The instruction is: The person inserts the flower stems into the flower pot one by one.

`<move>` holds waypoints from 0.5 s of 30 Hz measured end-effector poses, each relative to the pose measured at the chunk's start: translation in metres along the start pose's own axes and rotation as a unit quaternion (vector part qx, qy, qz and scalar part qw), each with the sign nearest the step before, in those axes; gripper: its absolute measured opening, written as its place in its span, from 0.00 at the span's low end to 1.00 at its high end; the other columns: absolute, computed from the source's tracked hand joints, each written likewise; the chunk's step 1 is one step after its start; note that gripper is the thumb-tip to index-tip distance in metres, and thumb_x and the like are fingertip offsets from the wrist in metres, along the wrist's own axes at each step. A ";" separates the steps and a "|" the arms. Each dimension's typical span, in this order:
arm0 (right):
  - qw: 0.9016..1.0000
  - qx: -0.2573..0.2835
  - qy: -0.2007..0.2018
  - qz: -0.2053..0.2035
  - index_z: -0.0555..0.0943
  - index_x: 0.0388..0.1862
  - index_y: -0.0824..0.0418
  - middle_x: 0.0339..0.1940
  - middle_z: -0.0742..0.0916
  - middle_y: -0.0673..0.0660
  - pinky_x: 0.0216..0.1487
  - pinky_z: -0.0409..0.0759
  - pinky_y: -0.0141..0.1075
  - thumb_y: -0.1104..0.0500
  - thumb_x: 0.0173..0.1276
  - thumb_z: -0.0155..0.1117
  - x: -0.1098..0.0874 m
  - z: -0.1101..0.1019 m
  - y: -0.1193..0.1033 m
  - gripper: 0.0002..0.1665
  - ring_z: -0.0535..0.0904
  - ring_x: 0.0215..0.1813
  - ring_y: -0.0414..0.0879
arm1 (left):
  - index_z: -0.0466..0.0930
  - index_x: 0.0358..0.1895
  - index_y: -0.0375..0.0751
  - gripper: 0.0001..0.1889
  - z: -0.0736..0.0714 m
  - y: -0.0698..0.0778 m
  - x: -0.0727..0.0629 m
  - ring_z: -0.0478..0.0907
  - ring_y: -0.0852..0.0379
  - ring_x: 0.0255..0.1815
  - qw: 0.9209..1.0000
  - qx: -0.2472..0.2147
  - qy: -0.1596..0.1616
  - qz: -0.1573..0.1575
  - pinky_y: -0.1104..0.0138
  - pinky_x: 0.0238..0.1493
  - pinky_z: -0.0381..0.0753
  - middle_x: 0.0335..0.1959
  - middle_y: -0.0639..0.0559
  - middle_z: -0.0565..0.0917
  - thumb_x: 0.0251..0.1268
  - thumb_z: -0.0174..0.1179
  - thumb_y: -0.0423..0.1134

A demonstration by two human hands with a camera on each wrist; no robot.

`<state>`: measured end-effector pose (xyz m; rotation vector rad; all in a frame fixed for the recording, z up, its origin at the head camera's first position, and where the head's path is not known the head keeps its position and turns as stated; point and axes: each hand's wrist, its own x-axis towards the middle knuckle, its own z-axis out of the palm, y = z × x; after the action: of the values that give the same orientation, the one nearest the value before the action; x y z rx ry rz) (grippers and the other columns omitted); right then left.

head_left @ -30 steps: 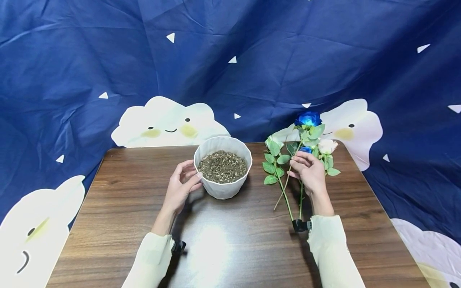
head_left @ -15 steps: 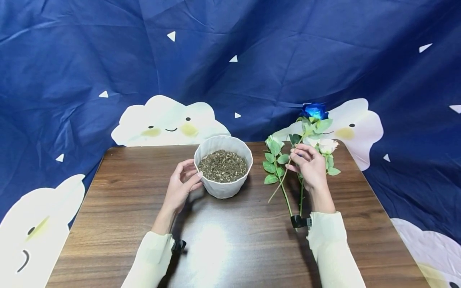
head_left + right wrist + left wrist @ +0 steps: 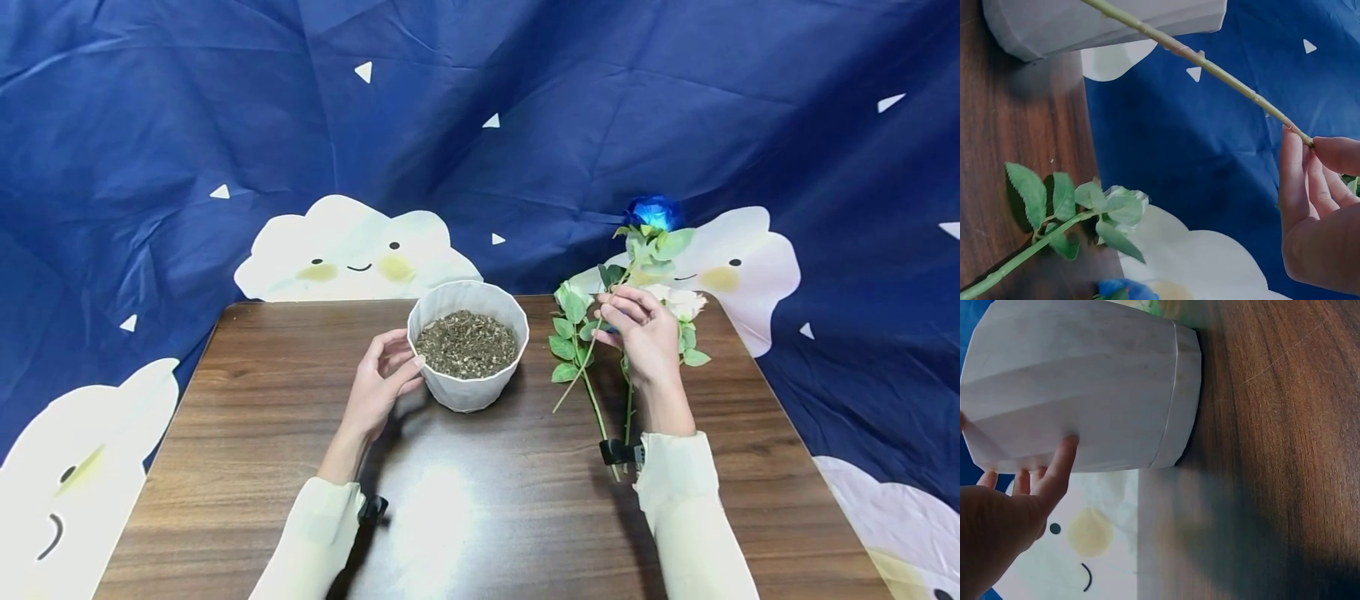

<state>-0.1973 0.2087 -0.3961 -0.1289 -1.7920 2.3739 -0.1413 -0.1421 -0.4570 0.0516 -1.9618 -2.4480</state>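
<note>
A white faceted flower pot filled with soil stands near the table's back edge. My left hand holds its left side, thumb at the rim; the left wrist view shows fingertips against the wall of the pot. On the right, my right hand pinches the stem of a blue artificial rose between thumb and fingers. Its bloom points up and back, its bare stem end down toward the pot. White roses with green leaves lie beneath and beside this hand.
The brown wooden table ends at a blue curtain printed with white clouds. Another white rose lies between pot and right hand, stem toward the front. Part of another blue bloom shows in the right wrist view.
My right hand has lifted the blue rose and shifted slightly back; its bloom has risen and its stem end has swung left toward the pot. The left hand has stayed at the pot.
</note>
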 end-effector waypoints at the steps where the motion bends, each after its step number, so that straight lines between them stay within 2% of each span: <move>1: 1.000 0.002 -0.001 -0.001 0.77 0.53 0.67 0.39 0.90 0.55 0.32 0.88 0.36 0.76 0.67 0.64 0.000 0.001 -0.001 0.17 0.87 0.35 0.43 | 0.65 0.70 0.34 0.29 0.000 0.000 0.000 0.75 0.51 0.55 1.000 0.001 -0.001 -0.001 0.45 0.56 0.82 0.62 0.34 0.70 0.66 0.62 0.25; 9: 1.000 0.017 -0.010 -0.018 0.78 0.51 0.66 0.39 0.89 0.55 0.31 0.88 0.38 0.76 0.66 0.65 0.004 0.013 -0.012 0.16 0.87 0.36 0.44 | 0.65 0.69 0.35 0.29 0.000 0.000 0.001 0.75 0.52 0.55 1.000 0.004 0.000 -0.003 0.43 0.55 0.82 0.62 0.35 0.70 0.67 0.62 0.27; 15: 0.998 0.054 -0.025 -0.028 0.77 0.52 0.67 0.39 0.88 0.57 0.31 0.88 0.38 0.76 0.67 0.64 0.005 0.025 -0.021 0.16 0.86 0.36 0.45 | 0.64 0.70 0.35 0.29 0.000 0.000 0.002 0.73 0.51 0.56 1.000 0.003 0.001 -0.006 0.41 0.57 0.80 0.63 0.35 0.69 0.67 0.62 0.26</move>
<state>-0.2047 0.1919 -0.3694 -0.0050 -1.6609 2.4472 -0.1432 -0.1419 -0.4574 0.0650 -1.9747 -2.4486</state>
